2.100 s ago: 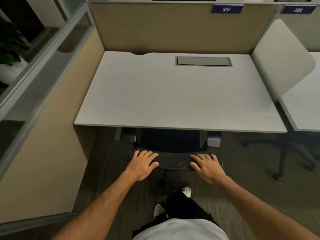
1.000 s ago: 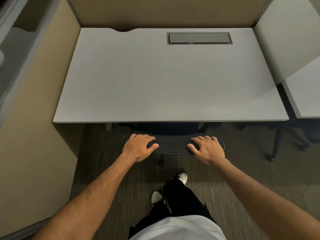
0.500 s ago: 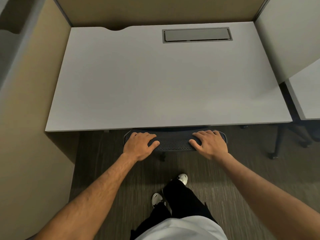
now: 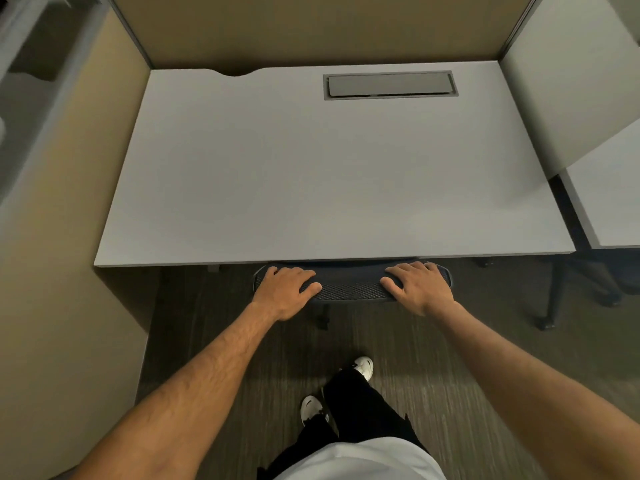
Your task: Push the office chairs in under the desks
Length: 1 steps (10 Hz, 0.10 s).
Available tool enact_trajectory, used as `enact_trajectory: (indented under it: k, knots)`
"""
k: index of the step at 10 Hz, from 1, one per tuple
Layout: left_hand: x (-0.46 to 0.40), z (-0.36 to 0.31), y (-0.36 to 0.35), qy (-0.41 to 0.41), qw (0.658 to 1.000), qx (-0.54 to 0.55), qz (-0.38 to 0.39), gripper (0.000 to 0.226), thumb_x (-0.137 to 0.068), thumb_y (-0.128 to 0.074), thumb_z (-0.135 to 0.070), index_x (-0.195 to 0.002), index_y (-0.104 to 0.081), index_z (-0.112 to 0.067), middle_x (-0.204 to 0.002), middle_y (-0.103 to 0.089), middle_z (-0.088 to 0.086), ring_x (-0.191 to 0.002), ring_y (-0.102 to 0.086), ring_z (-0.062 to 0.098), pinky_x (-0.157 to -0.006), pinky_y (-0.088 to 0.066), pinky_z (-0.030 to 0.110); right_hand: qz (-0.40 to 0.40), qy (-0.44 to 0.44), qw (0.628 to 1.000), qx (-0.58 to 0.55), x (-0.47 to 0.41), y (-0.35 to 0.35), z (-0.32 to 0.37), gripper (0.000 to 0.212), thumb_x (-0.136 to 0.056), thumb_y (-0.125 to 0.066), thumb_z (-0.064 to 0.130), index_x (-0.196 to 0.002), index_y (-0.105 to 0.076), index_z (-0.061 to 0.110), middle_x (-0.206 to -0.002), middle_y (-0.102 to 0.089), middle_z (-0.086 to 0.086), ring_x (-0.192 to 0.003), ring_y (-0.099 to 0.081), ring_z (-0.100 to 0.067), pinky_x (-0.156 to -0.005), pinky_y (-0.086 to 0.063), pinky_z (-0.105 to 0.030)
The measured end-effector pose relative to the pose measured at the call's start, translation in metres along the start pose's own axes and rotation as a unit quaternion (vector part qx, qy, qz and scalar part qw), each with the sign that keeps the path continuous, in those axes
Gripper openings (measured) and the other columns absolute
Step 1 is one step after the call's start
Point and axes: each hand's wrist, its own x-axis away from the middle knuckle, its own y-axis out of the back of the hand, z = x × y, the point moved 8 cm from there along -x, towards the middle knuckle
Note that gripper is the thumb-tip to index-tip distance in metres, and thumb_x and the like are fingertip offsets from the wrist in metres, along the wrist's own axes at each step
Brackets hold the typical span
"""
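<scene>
Both hands grip the top edge of the chair backrest [image 4: 349, 287], black mesh, at 6 o'clock of the bench [image 4: 322, 174]. Left hand [image 4: 284, 292] clasps the backrest's left end, fingers [image 4: 277, 273] curled over the far side, thumb [image 4: 310, 288] lying along the near mesh face. Right hand [image 4: 420, 289] clasps the right end the same way, thumb [image 4: 389, 284] pointing inward toward 9 o'clock. Both forearms stretched forward, bare.

Chair is tucked under the bench: only the backrest top strip shows, touching or just beside the bench's near edge; cannot tell which. Seat and arms hidden beneath the top. A bit of chair stem or caster [image 4: 323, 318] shows below the backrest, dark, unclear.

Bench top is pale grey, with a grey cable hatch [image 4: 390, 85] at 1 o'clock and a curved cutout [image 4: 237, 72] at 11 o'clock on the far edge. Tan partition [image 4: 311, 29] along the far side, another tan panel [image 4: 59, 237] at 9 o'clock. White divider [image 4: 568, 84] at 3 o'clock, neighbouring bench [image 4: 609, 195] beyond it, dark legs of another chair [image 4: 554, 299] under that at 4 o'clock.

Floor is grey striped carpet [image 4: 450, 375]. Person's white shoes [image 4: 311, 408] and black trousers [image 4: 360, 410] at 6 o'clock, white shirt [image 4: 360, 460] at bottom edge.
</scene>
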Motion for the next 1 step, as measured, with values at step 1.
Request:
enact_trajectory:
  k: [1]
  knots:
    - [0.0179,-0.0002,0.0176,0.006,1.000,0.000,-0.013,0.065,-0.103,-0.029,-0.064,-0.155,-0.037,-0.025,-0.158,-0.043,0.002,-0.146,-0.036,0.021,-0.124,-0.017,0.053,-0.008,0.009,0.998,-0.069,0.0089,0.0186,0.0127,0.062,-0.103,-0.029,0.061,-0.151,-0.043,0.025,-0.153,-0.050,-0.002,-0.140,-0.042,-0.024,-0.118,-0.025,-0.051]
